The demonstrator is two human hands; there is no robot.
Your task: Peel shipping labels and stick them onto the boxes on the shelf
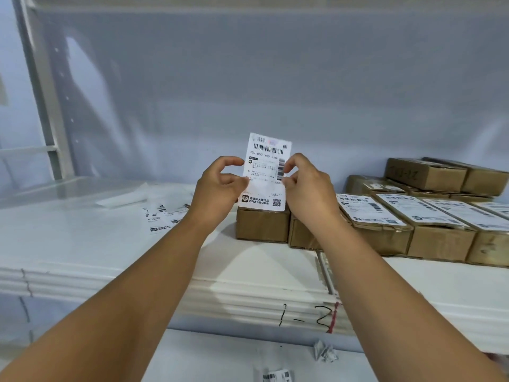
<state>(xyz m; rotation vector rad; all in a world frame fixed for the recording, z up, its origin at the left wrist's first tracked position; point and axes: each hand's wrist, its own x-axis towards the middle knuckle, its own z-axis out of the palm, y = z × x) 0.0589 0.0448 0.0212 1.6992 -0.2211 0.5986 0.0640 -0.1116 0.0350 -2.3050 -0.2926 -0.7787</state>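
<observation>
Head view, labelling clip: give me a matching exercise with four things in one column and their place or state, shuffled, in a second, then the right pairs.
Things:
1. shipping label
2. leftmost box
3. crumpled paper
4. loose labels

Places or states:
A. lying flat on the white shelf, left of the boxes
B. held upright between left hand and right hand
C. on the lower surface, below the marking "1-2"
D. plain brown front, top hidden behind the held label

Pairs: 1-B, 2-D, 3-C, 4-A
</observation>
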